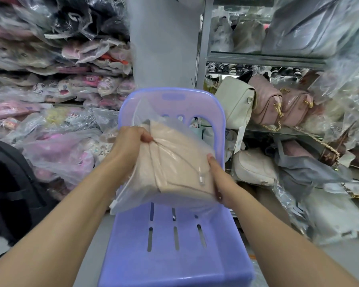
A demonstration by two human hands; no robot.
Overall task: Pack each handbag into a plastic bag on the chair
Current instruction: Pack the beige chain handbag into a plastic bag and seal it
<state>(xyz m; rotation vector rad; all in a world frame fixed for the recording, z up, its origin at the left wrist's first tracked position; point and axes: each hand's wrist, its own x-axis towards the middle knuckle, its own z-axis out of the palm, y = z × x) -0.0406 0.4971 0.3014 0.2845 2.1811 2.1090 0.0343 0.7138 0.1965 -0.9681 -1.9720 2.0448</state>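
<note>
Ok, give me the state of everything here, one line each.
Beige handbag: inside the plastic bag, held over the chair.
Plastic bag: around the handbag, pinched taut.
Left hand: pinches the plastic on top.
Right hand: grips the handbag's right end.
Chair: upright.
Cream handbag: unwrapped.

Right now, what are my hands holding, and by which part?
The beige handbag, in its plastic bag, held over the chair: left hand pinches plastic bunched at its top edge, right hand grips its right end.
</note>
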